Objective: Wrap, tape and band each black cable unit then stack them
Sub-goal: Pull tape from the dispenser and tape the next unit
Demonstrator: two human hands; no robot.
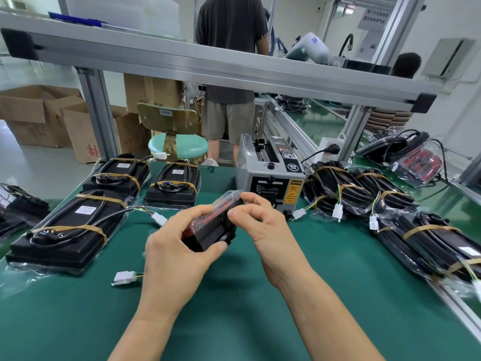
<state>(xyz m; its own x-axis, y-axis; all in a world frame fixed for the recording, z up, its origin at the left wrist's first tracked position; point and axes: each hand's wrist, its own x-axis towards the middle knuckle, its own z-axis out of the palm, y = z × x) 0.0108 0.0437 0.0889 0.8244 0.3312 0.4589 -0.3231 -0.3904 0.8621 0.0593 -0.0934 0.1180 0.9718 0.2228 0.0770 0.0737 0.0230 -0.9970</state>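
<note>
My left hand [179, 243] grips a black cable unit [212, 229] with a red face, held end-on above the green table [234, 295]. Clear plastic wrap covers the unit and sticks up at its far end. My right hand [263, 222] pinches the wrap at the unit's top right edge with thumb and forefinger. Three banded black units [67, 230] lie at the left, each in clear plastic with tan rubber bands. More banded units [359, 191] are piled at the right.
A grey tape dispenser [270, 175] stands just behind my hands. Loose white connectors [125, 277] lie on the table at the left. A green stool [178, 147], cardboard boxes and a standing person are beyond the table. An aluminium frame bar crosses overhead.
</note>
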